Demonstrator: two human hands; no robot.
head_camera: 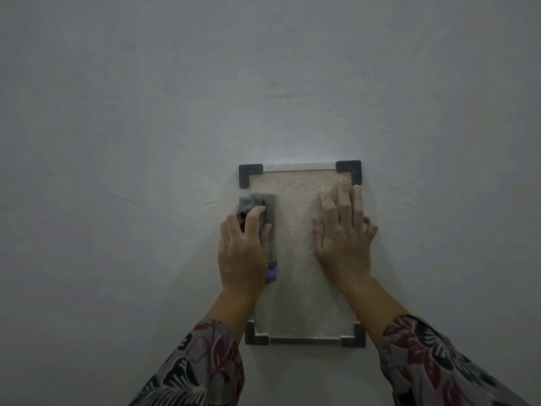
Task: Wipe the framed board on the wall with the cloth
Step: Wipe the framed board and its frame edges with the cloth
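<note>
A small framed board (pixel 298 288) hangs on the wall, with a pale mottled panel, a thin light rim and dark corner pieces. My left hand (pixel 243 253) grips a grey cloth (pixel 268 212) with a blue edge and holds it against the board's upper left side. My right hand (pixel 342 232) lies flat on the board's upper right part, fingers straight and spread, fingertips near the top right corner piece. Both sleeves carry a floral pattern.
A plain grey-white wall (pixel 263 83) fills the whole view around the board, with faint scuff marks to the left of the frame.
</note>
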